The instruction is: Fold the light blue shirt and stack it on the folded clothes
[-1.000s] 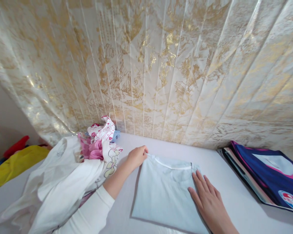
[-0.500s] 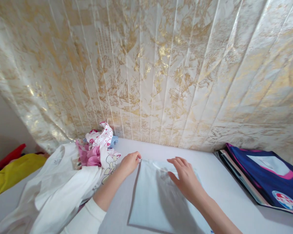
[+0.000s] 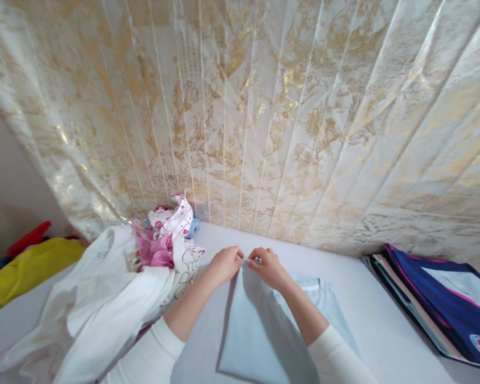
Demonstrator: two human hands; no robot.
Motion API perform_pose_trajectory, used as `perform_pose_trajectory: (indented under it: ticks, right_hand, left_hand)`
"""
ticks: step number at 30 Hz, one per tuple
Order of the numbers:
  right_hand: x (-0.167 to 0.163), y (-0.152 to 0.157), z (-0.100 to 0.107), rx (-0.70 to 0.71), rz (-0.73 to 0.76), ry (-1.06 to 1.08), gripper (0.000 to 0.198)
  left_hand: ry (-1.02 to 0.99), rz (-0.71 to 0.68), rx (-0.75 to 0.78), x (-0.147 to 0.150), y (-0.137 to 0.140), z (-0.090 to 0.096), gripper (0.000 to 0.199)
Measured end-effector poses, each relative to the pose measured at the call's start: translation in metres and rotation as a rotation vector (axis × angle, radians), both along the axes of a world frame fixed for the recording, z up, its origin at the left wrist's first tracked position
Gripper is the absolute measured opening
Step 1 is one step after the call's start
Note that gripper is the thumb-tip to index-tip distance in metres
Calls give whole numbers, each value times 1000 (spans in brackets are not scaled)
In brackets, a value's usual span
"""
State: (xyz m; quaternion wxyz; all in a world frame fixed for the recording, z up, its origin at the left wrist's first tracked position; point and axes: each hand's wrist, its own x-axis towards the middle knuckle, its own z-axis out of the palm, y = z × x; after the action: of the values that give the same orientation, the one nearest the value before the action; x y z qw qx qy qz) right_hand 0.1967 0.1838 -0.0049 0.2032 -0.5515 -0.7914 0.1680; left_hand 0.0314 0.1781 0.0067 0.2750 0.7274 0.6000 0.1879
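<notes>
A light blue shirt point(image 3: 256, 325) lies folded flat on the white surface in front of me, its neckline showing at the upper right. My left hand point(image 3: 226, 265) pinches the shirt's far left corner between thumb and fingertips. Right beside it, my right hand point(image 3: 266, 266) is closed on the same far edge, its fingertips almost touching those of the left. My right forearm crosses over part of the shirt and hides some of it.
Left of the shirt lies a loose heap of white clothes point(image 3: 120, 288), with pink and printed garments point(image 3: 162, 248) on its far end. Yellow cloth point(image 3: 32, 272) is at the far left. A stack of folded dark blue clothes point(image 3: 428, 288) sits right. A gold-patterned curtain point(image 3: 240, 117) hangs behind.
My right hand has moved left from above the shirt's neckline to the far left corner and closed there beside my left hand. The view has shifted slightly.
</notes>
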Motion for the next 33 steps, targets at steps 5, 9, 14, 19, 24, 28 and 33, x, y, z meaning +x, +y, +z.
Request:
perform_pose_trajectory:
  ticks: [5,9,14,19,24,28,33]
  right_hand:
    - [1,-1,-3,-30,21,97,11]
    - [-4,1,-10,-29,12,125,20]
    - [-14,-4,-22,26,-23,84,19]
    - [-18,-8,-34,66,-25,66,13]
    - [-16,-1,-38,70,-42,82,10]
    - [-17,3,-36,93,-39,73,6]
    - [-19,3,-35,151,-56,50,7]
  left_hand:
    - [-100,5,-2,3,-1,-3,25]
    - [-68,49,19,4,2,-11,25]
    - [69,137,216,18,-22,-2,32]
    - [128,38,345,53,-85,-14,42]
    - [126,-83,382,62,-120,-46,46]
    - [181,-74,289,54,-121,-48,59]
    - [277,-115,145,49,-118,-37,75]
